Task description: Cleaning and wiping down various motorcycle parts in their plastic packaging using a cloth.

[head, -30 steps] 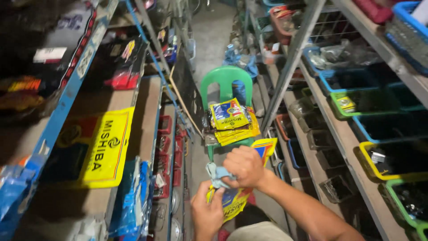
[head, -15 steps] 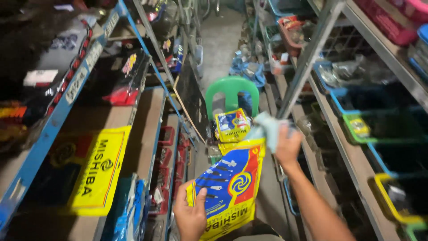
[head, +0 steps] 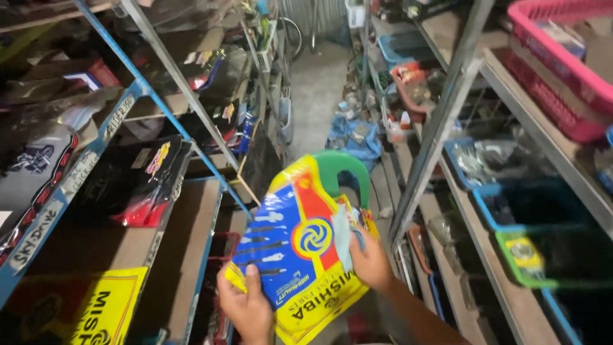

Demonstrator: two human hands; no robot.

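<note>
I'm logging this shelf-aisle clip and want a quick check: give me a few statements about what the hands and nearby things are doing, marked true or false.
1. The left hand grips the lower edge of the yellow, blue and red packet. True.
2. The right hand is empty. False: it holds a pale cloth against the packet.
3. A green plastic chair stands behind the packet. True.
4. The pink basket sits on the floor. False: it sits on a right-hand upper shelf.
</note>
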